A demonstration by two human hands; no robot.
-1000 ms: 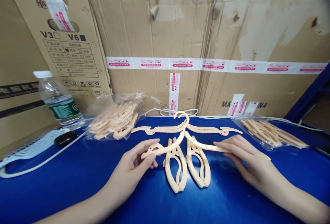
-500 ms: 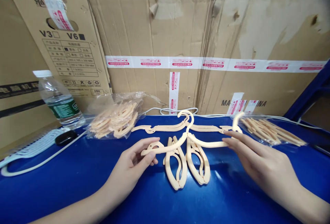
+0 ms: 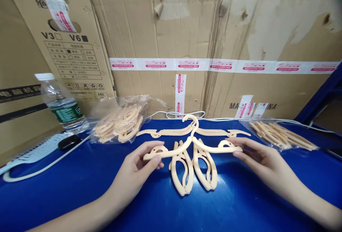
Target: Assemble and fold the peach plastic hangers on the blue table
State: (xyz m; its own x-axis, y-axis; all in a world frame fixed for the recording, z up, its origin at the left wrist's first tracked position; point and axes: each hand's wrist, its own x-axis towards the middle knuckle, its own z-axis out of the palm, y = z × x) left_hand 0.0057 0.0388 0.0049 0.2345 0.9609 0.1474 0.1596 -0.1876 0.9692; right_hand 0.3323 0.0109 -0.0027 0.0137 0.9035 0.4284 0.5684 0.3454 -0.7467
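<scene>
My left hand (image 3: 145,160) is closed on the left end of a cream folding clothes hanger (image 3: 177,150), thumb in front and fingers behind. At its other end, my right hand (image 3: 256,155) pinches the tip of the right arm, which is folded back on itself. The hanger's hook points up and curls left. Below it on the blue table lie two folded hangers (image 3: 184,176), side by side with their hooks hidden behind the held one. Another hanger (image 3: 171,131), spread wide, lies flat behind it; its middle is partly covered.
On the left are a clear bag of hanger parts (image 3: 117,123), a water bottle (image 3: 62,105), a black oval object (image 3: 68,142) and a white hairbrush-like item (image 3: 34,150). A bag of long pieces (image 3: 283,134) lies right. Cardboard boxes (image 3: 160,36) back the blue table (image 3: 128,207).
The held hanger's right end section has swung from sticking up to folded inward over the arm. My right hand has shifted from its top to the arm's tip. My left hand barely moved.
</scene>
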